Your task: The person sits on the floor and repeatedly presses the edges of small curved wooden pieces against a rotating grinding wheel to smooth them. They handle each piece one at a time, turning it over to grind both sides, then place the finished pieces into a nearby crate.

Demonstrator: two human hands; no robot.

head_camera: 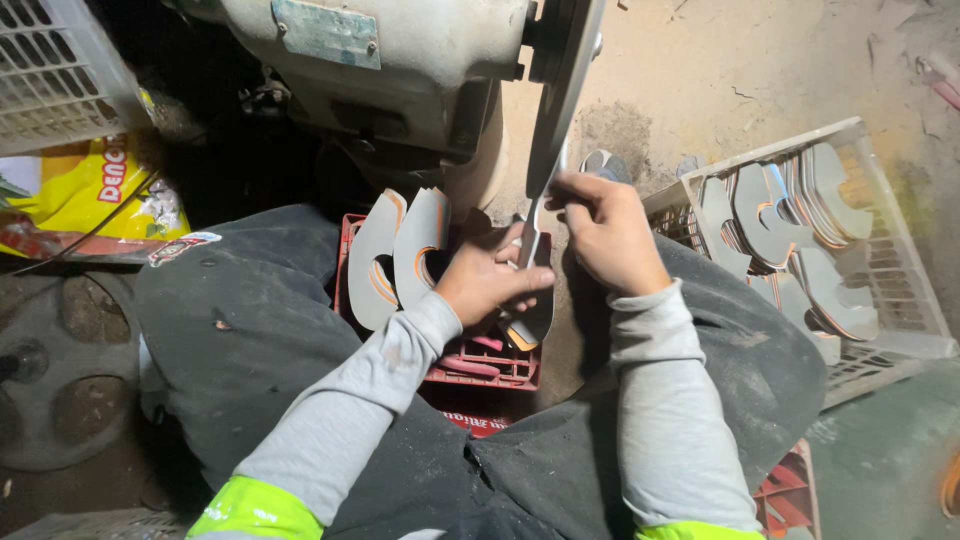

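Both my hands grip one flat curved metal blade (533, 300) and press its edge against the thin grinding wheel (562, 90) of a grey bench grinder (400, 70). My left hand (487, 277) clasps the blade's lower part. The upper end, right at the wheel, is pinched by my right hand (605, 232). Two more curved metal blades (400, 255) stand upright in a red crate (480, 365) between my knees, just left of my left hand.
A white plastic crate (900, 300) at the right holds several similar curved blades. Another white basket (55, 70) and a yellow bag (90, 190) lie at the upper left. A dark round object (50, 370) sits at the left. The floor is sandy concrete.
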